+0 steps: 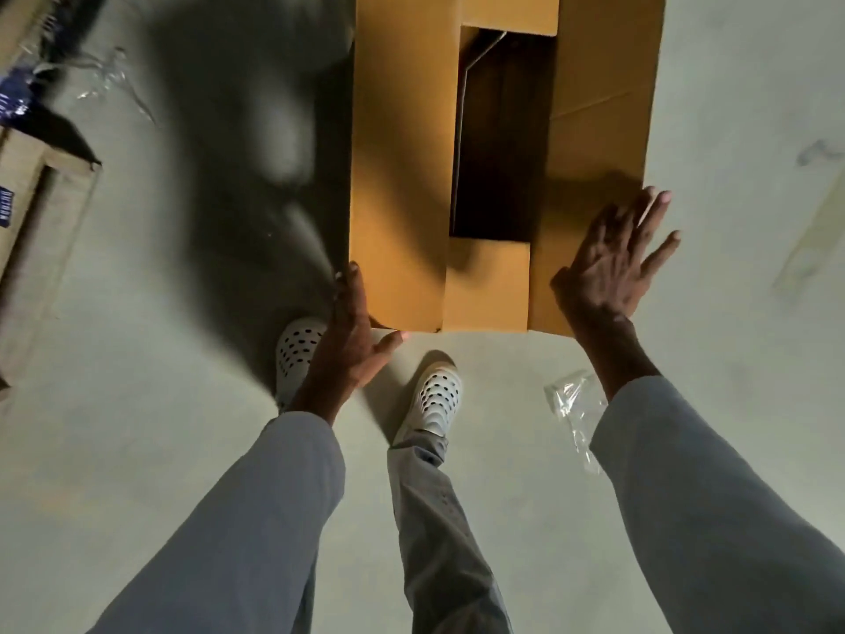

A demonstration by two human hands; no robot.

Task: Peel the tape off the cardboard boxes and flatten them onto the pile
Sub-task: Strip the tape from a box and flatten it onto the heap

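Two flat boxes [41, 221] and crumpled plastic [574, 404] flank the cardboard box [402, 153].

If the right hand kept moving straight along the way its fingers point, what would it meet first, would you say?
Probably nothing but bare floor. The right hand lies spread at the cardboard box's right edge, fingers pointing up-right, away from it; depth is unclear.
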